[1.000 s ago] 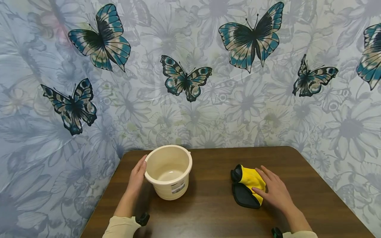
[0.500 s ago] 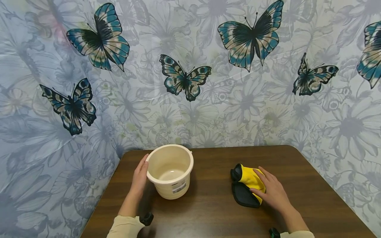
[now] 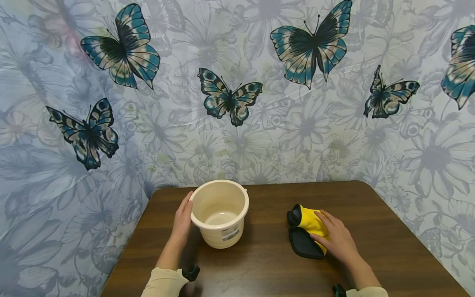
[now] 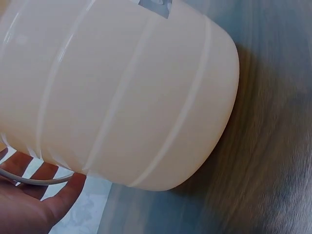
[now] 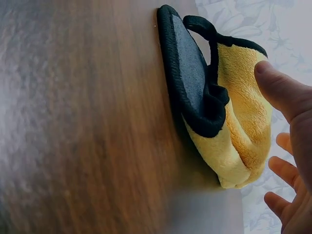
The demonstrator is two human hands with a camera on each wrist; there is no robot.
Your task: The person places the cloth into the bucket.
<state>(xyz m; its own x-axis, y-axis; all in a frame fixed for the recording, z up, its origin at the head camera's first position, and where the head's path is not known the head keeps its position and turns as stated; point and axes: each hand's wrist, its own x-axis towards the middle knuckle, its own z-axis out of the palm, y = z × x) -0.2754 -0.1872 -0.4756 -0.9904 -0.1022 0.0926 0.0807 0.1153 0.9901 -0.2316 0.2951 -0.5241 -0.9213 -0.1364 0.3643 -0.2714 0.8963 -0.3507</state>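
- The cream bucket (image 3: 215, 238) is set on the brown table (image 3: 267, 247), left of centre, with its mouth facing up; compared with one second ago, it is shifted to the right, nearer the cloth.
- The left hand (image 3: 182, 225) is placed against the outer left side of the bucket and is displaced to the right along with it.
- The fingers of the left hand are held nearly straight and pressed to the bucket wall; the handle (image 4: 44, 182) is seen crossing in front of them in the left wrist view.
- The printed label (image 3: 230, 234) on the bucket is turned toward the near side of the table.
- The yellow cloth (image 3: 311, 220) with black edging is left in practically the same place as before, on the right half of the table, well apart from the bucket.
- The right hand (image 3: 338, 240) is brought slightly further over the cloth than one second ago.
- The thumb and fingers of the right hand are spread loosely about the cloth, unclenched; whether firm contact is made cannot be told.
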